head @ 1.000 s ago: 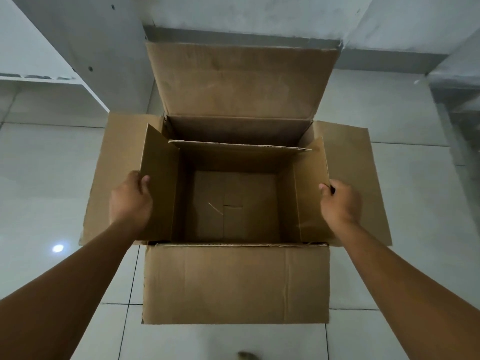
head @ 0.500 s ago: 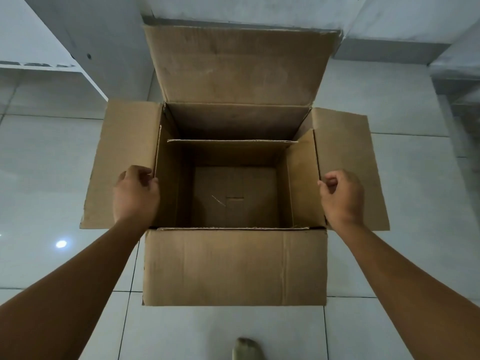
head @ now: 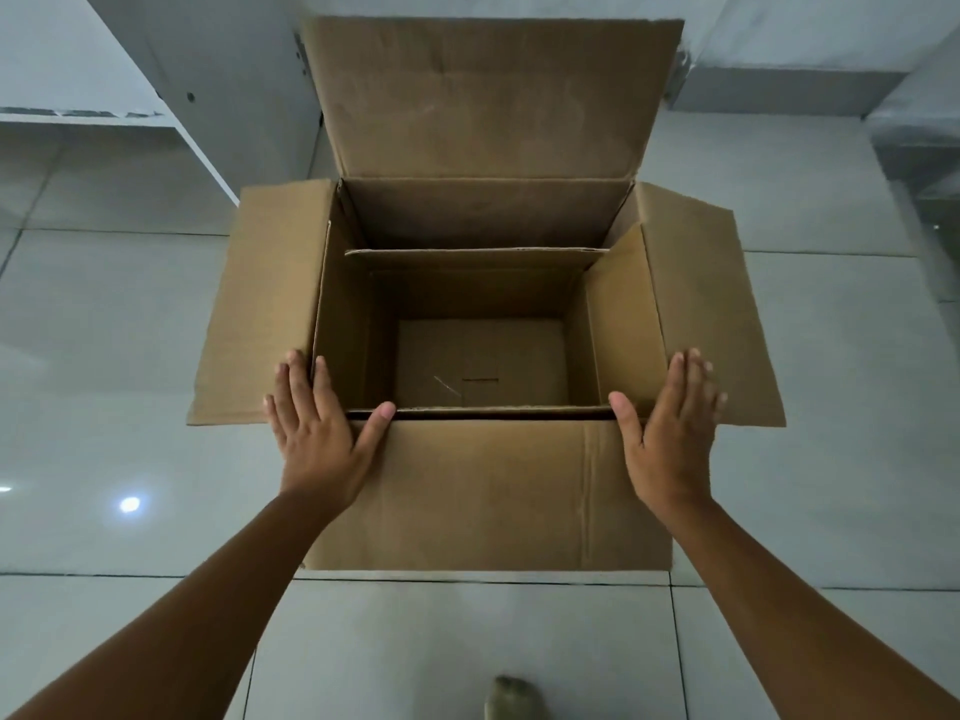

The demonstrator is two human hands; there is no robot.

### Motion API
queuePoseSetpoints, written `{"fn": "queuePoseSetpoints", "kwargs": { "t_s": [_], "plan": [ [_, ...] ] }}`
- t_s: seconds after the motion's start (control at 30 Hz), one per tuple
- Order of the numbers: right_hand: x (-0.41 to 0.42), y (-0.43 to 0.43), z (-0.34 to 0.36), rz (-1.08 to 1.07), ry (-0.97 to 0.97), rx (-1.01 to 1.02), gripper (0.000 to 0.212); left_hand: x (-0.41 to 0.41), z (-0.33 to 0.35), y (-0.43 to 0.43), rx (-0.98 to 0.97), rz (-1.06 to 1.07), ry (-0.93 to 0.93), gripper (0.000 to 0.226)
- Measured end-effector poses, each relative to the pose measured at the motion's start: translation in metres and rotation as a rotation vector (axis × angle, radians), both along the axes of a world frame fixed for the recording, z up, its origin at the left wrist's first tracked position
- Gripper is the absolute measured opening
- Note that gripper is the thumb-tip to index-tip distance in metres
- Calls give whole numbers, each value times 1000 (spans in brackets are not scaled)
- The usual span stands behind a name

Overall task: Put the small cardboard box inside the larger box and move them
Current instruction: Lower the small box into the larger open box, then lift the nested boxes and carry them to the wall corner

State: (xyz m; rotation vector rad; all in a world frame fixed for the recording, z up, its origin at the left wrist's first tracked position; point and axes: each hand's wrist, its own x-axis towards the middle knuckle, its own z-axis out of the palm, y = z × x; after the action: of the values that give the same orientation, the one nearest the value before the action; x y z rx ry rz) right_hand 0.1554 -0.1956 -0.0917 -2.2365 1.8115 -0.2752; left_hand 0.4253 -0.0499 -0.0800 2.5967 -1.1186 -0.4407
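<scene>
The larger cardboard box [head: 483,491] stands open on the tiled floor, all its flaps folded outward. The small cardboard box [head: 480,361] sits down inside it, open, its flaps upright against the larger box's walls. My left hand [head: 319,433] lies flat with fingers spread at the near left corner of the larger box, its thumb on the near rim. My right hand [head: 667,428] lies flat and spread at the near right corner, over the right flap. Neither hand grips anything.
Glossy grey floor tiles [head: 104,387] surround the box. A white shelf or panel edge [head: 171,122] juts in at the upper left and a grey wall base [head: 779,90] runs behind the box. A toe [head: 514,698] shows at the bottom edge.
The small box has sunk lower into the larger one. Both hands have let go of its side flaps and opened flat at the larger box's near corners.
</scene>
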Motion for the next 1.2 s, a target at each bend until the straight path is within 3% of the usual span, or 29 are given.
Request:
{"fn": "queuePoseSetpoints", "kwargs": {
  "t_s": [0.13, 0.53, 0.7, 0.8, 1.2],
  "plan": [
    [14, -21, -6, -11, -30, -55, 98, 14, -7, -17, -49, -13, -42, 116],
    [53, -92, 0, 5, -203, 33, 73, 70, 4, -86, -20, -3, -21, 89],
    [41, -96, 5, -36, 68, 91, 70, 47, 21, -74, -169, 515, 107, 86],
    [43, -96, 5, -49, 61, 152, 71, 47, 19, -77, -210, 690, 278, 88],
    [75, -143, -10, -100, -71, 93, 60, 74, 0, -129, -332, 516, 374, 80]
  ]
}}
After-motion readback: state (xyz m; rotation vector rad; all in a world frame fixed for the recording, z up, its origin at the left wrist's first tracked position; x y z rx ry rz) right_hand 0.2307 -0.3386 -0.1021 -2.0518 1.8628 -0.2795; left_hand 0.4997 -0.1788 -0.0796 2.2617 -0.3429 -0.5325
